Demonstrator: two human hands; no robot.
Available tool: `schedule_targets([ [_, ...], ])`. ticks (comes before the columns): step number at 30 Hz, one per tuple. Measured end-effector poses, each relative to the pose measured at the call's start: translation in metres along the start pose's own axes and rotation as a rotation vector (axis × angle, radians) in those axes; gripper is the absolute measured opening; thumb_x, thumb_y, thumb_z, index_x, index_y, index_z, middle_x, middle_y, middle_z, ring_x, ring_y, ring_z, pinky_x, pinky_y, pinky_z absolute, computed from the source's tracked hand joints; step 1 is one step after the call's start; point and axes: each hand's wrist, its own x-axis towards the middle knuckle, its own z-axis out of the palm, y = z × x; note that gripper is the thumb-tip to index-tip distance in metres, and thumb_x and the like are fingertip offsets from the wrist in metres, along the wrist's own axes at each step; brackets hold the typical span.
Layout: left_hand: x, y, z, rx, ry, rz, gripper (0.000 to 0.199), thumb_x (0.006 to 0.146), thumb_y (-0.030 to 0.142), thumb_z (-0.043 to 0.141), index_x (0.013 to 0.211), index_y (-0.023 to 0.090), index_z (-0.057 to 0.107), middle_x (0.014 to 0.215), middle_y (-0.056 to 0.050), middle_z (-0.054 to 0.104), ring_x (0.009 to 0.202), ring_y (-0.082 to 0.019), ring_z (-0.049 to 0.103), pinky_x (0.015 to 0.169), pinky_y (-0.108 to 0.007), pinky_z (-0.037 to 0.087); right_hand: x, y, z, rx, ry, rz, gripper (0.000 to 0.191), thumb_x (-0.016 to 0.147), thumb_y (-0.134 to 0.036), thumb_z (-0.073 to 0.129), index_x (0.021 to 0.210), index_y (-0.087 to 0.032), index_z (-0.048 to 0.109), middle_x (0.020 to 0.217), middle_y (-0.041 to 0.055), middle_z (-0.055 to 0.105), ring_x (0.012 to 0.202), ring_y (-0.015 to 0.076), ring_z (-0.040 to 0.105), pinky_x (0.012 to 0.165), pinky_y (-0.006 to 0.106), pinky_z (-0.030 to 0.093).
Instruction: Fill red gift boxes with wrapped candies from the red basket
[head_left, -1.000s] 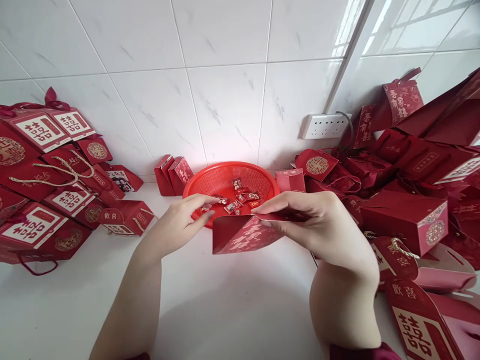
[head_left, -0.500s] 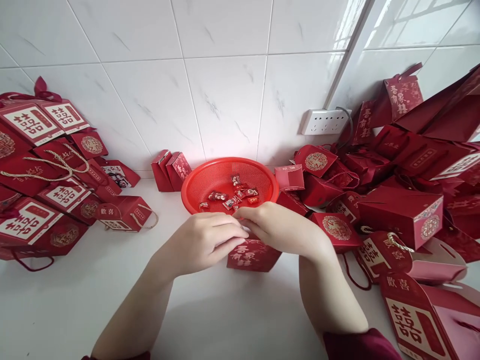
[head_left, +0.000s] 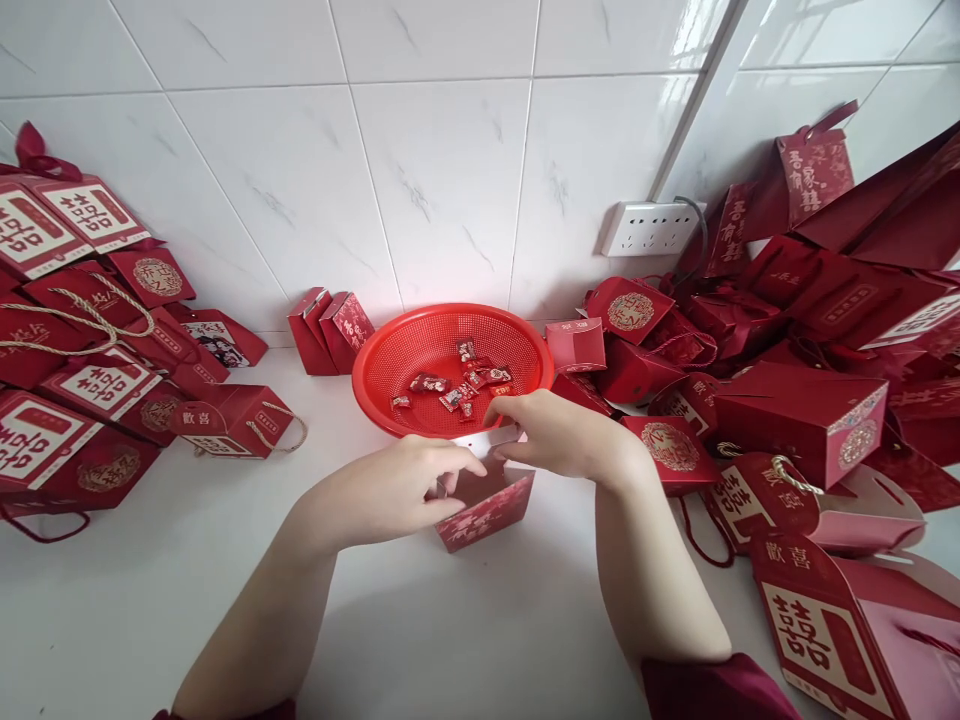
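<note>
A small red candy box (head_left: 491,515) with pale lettering stands on the white counter in front of me, its top open and a pale inner flap raised at the back. My left hand (head_left: 390,492) holds the box's left side, thumb at the front and fingers curled over the rim. At the right rear edge, the fingers of my right hand (head_left: 574,432) are closed on the flap. Just behind the box sits a red perforated plastic basket (head_left: 382,350). Several wrapped candies (head_left: 459,395) lie in it. The inside of the box is mostly hidden.
Stacked red gift boxes (head_left: 105,385) stand on the left, and a larger pile of red boxes (head_left: 795,420) fills the right. Two small boxes (head_left: 330,330) are by the tiled wall. A white power strip (head_left: 651,230) is fixed to that wall.
My hands have moved apart from above the box's top. The box top now stands open with its rear flap up, and the box has turned and shifted slightly left. The camera view has shifted a little.
</note>
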Motion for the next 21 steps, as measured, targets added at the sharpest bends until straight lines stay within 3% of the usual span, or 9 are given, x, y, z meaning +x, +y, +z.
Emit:
schedule_targets([
  [4, -0.005, 0.007, -0.005, 0.016, -0.049, -0.010, 0.032, 0.082, 0.031, 0.063, 0.113, 0.032, 0.068, 0.084, 0.003, 0.067, 0.070, -0.015, 0.061, 0.056, -0.024, 0.039, -0.007, 0.004, -0.005, 0.039, -0.072, -0.060, 0.030, 0.077, -0.028, 0.074, 0.105, -0.023, 0.064, 0.096, 0.0041, 0.070, 0.081, 0.0206, 0.063, 0.066, 0.027, 0.044],
  [7, -0.009, 0.010, -0.008, -0.007, -0.078, -0.018, 0.036, 0.080, 0.034, 0.067, 0.115, 0.034, 0.067, 0.089, 0.004, 0.069, 0.073, -0.015, 0.064, 0.056, -0.023, 0.039, -0.010, 0.007, -0.008, 0.040, -0.105, -0.070, 0.038, 0.075, -0.029, 0.077, 0.111, -0.025, 0.066, 0.098, 0.0047, 0.071, 0.084, 0.0225, 0.064, 0.068, 0.028, 0.047],
  [14, -0.009, 0.002, -0.012, 0.064, -0.049, -0.072, 0.052, 0.079, 0.042, 0.070, 0.129, 0.040, 0.061, 0.081, 0.005, 0.068, 0.072, -0.017, 0.064, 0.058, -0.023, 0.040, -0.008, 0.020, -0.012, 0.069, -0.117, -0.004, 0.042, 0.076, -0.024, 0.074, 0.117, -0.024, 0.065, 0.103, 0.0058, 0.070, 0.089, 0.0223, 0.065, 0.074, 0.030, 0.050],
  [21, -0.007, -0.003, -0.015, 0.077, -0.029, -0.101, 0.057, 0.076, 0.049, 0.073, 0.131, 0.041, 0.059, 0.081, 0.004, 0.065, 0.071, -0.016, 0.062, 0.058, -0.023, 0.038, -0.005, 0.013, -0.011, 0.077, -0.108, -0.104, 0.032, 0.080, -0.024, 0.068, 0.112, -0.023, 0.065, 0.102, 0.0043, 0.071, 0.091, 0.0209, 0.066, 0.076, 0.031, 0.050],
])
